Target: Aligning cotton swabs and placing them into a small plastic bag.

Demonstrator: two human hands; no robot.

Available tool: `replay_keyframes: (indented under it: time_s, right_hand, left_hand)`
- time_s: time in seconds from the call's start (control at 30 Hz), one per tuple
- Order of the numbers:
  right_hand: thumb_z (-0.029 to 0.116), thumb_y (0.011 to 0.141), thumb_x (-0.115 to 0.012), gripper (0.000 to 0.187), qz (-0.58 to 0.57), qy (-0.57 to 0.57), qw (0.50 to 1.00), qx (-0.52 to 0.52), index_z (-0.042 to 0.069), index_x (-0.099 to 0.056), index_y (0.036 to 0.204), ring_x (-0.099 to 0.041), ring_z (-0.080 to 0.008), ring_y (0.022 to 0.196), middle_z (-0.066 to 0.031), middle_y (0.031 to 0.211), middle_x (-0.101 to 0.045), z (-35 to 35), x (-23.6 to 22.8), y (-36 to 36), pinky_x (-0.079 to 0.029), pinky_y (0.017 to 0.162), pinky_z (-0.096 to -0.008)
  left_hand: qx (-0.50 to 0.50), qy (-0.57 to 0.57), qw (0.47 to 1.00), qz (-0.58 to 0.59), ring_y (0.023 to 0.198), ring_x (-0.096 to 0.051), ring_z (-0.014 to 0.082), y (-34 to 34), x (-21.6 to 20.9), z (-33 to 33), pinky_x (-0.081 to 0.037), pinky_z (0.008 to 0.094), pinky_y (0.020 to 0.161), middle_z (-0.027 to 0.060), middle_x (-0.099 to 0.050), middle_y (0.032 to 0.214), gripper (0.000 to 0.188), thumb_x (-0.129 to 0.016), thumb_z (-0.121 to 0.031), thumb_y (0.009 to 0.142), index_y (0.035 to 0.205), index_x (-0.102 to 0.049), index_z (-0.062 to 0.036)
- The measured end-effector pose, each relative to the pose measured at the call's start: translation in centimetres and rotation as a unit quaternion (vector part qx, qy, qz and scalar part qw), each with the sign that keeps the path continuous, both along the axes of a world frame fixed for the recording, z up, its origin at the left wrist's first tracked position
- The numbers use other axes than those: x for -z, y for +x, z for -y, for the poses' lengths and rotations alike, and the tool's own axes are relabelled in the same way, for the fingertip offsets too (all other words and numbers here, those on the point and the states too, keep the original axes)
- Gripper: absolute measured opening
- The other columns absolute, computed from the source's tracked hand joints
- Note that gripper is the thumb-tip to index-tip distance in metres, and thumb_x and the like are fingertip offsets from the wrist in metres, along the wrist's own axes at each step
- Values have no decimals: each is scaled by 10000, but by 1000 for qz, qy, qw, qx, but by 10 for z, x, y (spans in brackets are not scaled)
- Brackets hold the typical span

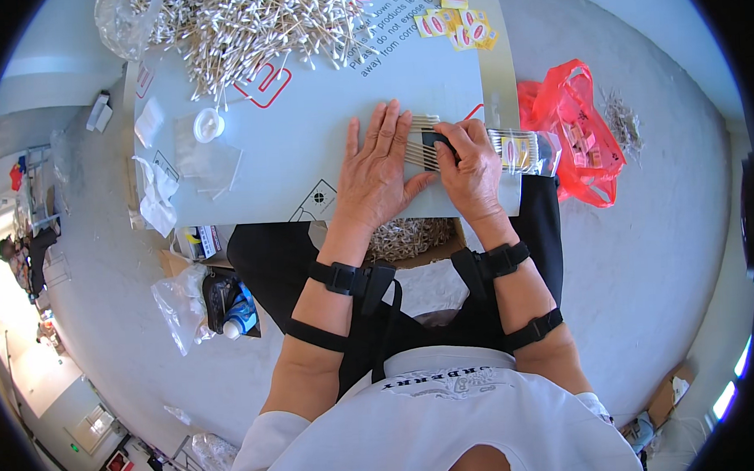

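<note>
My left hand [376,172] lies flat on the tabletop, fingers stretched out, its edge against a row of cotton swabs [421,156]. Closed around a small flat black piece [432,139], my right hand [472,168] presses it over these swabs. Just right of that hand, a clear plastic sleeve [550,154] holds more swabs and a yellow label card [516,154]; it reaches past the table's right edge. The palm and fingers hide part of the swab row.
A large heap of loose cotton swabs [259,30] covers the far left of the table [305,138]. Yellow cards [465,25] lie far right; a round white container [208,125] and tissue [156,195] lie left. A red plastic bag [573,101] sits right. A swab-filled box [411,238] is below.
</note>
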State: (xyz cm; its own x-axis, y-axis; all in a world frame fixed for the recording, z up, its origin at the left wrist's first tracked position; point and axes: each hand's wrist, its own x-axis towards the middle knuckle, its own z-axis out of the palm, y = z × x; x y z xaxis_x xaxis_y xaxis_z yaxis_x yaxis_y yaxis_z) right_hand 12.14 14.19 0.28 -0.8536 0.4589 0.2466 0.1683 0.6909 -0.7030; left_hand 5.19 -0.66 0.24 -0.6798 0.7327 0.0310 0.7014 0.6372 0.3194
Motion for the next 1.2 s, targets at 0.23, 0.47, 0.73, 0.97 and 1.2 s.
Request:
replay_keyframes:
  time_s: [0.23, 0.47, 0.73, 0.97, 1.2]
  right_hand:
    - [71, 772, -681, 166, -6, -6, 1000, -18, 112, -674, 933, -636, -291, 762, -73, 891, -585, -1, 2, 1, -524, 644, -399]
    - [77, 775, -684, 265, 11, -19, 1000, -3, 120, -670, 1036, -638, -297, 766, -81, 929, -582, -2, -2, -3, -530, 647, -405]
    - [97, 779, -687, 257, 19, 9, 1000, 3, 128, -675, 1034, -638, -297, 766, -81, 920, -576, -2, -1, -6, -532, 648, -409]
    - [118, 753, -722, 288, 25, 12, 999, -15, 108, -661, 1034, -638, -299, 773, -86, 946, -577, -4, 2, -5, -529, 649, -419]
    - [130, 712, -776, 412, 26, -16, 997, -72, 72, -632, 1094, -637, -285, 764, -97, 966, -587, -9, -17, 3, -524, 653, -408]
  left_hand:
    - [-1, -1, 1000, -1, 1472, -212, 262, 0, 0, 0, -120, 503, 1195, 121, -241, 1584, 954, -654, -565, 798, 1511, -273, -57]
    - [-2, 7, 1000, 3, 1472, -215, 261, 1, 0, 1, -121, 500, 1194, 116, -241, 1586, 943, -652, -563, 809, 1510, -275, -58]
    - [-4, 25, 1000, 8, 1468, -226, 261, 1, -1, 0, -130, 516, 1189, 133, -273, 1570, 920, -677, -534, 796, 1482, -326, -33]
    - [-4, 31, 1000, 1, 1459, -246, 269, 0, -3, 0, -147, 507, 1188, 141, -304, 1552, 885, -683, -494, 806, 1468, -344, -15]
    - [1, 49, 999, -5, 1408, -321, 328, 3, -5, 3, -193, 504, 1169, 169, -387, 1476, 791, -685, -426, 822, 1423, -397, 0]
